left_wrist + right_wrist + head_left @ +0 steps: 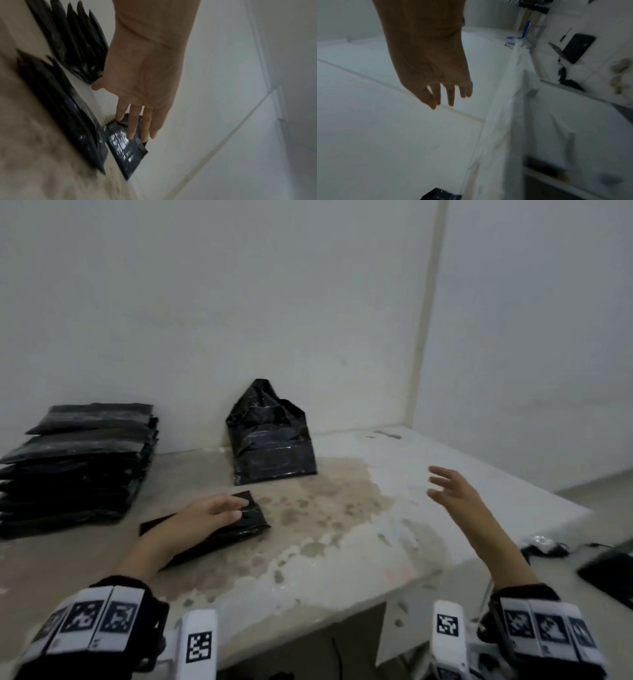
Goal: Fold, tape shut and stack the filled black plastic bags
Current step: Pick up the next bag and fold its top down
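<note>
Flat black bag (222, 529) lies on the counter (342, 542) near its front-left part, long axis diagonal: one end toward the front-left, the other toward the counter's middle, pointing at the back-right. The end toward the middle looks folded and thicker; the front-left end tapers to a thin flat flap.

Left hand (205, 513) rests on top of that bag, fingers straight and flat on the plastic, not curled round it. In the left wrist view the left hand (140, 81) shows straight fingers (133, 121), but it's blurred there, so contact is unclear in that view.

Right hand (452, 491) is up in the air over the right half of the counter, fingers spread and loose, holding nothing. Right wrist view agrees: right hand (435, 75) relaxed, empty, heavy motion blur.

Second bag (270, 436) stands upright at the back edge against the wall (239, 302), top crumpled and open, well apart from the flat one.

Stack of bags (78, 463) sits at the back-left corner, flat packs piled on each other, long sides roughly parallel to the back edge.

Counter surface is stained brown in the middle. Dark objects show beyond the right edge, too blurred to tell.
</note>
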